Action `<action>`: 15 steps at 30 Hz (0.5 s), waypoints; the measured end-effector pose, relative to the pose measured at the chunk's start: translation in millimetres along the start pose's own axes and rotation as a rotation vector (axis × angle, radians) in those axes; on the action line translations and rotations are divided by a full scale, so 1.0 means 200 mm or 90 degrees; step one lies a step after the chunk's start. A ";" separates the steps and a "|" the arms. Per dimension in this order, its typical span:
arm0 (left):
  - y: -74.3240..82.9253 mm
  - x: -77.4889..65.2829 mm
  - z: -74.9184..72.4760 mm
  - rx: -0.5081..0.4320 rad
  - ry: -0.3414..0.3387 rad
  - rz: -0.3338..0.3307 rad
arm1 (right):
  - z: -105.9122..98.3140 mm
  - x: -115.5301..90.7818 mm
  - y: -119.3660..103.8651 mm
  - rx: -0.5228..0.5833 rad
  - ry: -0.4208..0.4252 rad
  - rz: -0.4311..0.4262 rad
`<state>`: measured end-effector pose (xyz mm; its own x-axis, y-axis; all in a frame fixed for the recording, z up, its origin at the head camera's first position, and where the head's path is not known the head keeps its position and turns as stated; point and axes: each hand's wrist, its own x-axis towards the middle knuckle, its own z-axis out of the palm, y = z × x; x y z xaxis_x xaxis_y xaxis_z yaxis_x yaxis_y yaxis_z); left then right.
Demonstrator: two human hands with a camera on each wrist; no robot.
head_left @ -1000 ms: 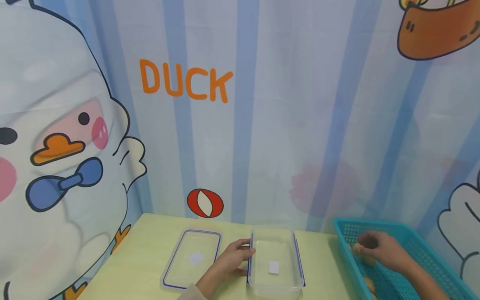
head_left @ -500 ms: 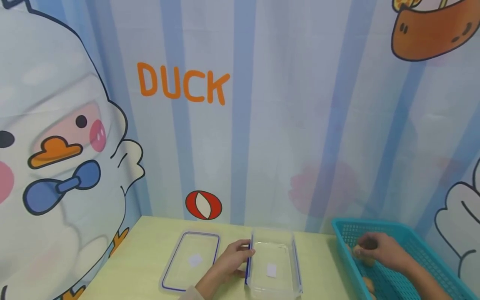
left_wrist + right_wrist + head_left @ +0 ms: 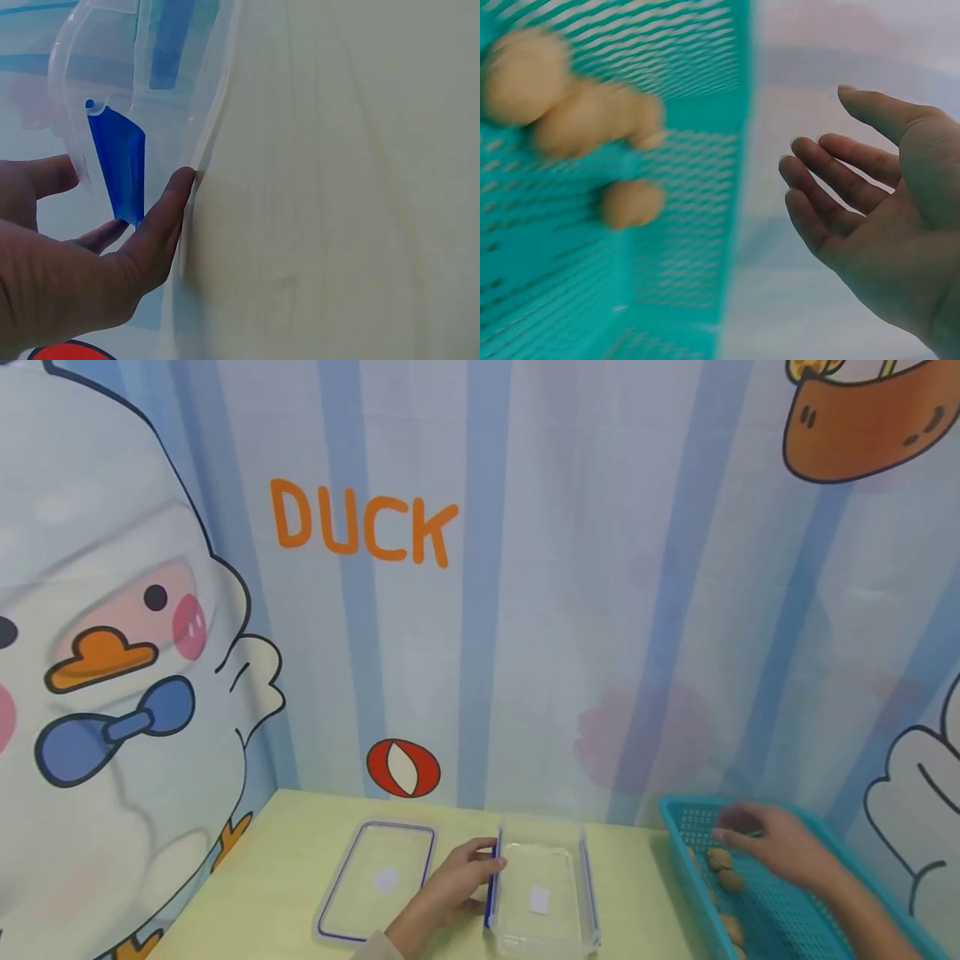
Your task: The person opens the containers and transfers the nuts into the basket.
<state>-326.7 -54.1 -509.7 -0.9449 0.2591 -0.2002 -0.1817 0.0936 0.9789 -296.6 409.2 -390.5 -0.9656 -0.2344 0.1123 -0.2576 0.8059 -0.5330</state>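
My left hand [image 3: 461, 881] holds the left side of a clear plastic food container [image 3: 543, 893] with blue side clips. In the left wrist view its fingers and thumb touch the wall on either side of a blue clip [image 3: 120, 161]. My right hand [image 3: 783, 843] is over a turquoise mesh basket [image 3: 678, 860] at the right. Loosely bent and spread, its fingers have nothing between them in the right wrist view. Below and left of it lie several small, round, brown lumps [image 3: 729, 880], walnut-like but too blurred to name surely. They lie along the basket's left side.
A clear, blue-edged lid [image 3: 378, 881] lies flat on the pale yellow table [image 3: 300, 839], left of the container. White labels show on the lid and on the container's base. Behind the table hangs a striped curtain [image 3: 555, 610] with duck pictures.
My right hand, earlier with its fingertips on a brown lump, has let go and lifted away slightly up and right. The left hand stays on the container. The view has shifted slightly.
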 end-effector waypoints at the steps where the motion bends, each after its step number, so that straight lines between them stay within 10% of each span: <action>1: 0.00 0.00 0.00 0.001 -0.007 0.006 | -0.02 -0.02 -0.05 -0.005 0.018 -0.004; 8: 0.18 -0.10 -0.12 0.104 -0.034 0.088 | -0.08 -0.12 -0.45 -0.040 0.207 -0.110; 15: 0.38 -0.27 -0.19 0.346 0.067 0.240 | 0.08 -0.20 -0.84 -0.028 0.307 -0.227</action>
<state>-298.8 -98.2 -423.3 -0.9433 0.2765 0.1835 0.3032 0.4932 0.8153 -214.2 274.6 -319.9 -0.7231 -0.2295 0.6515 -0.5596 0.7475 -0.3579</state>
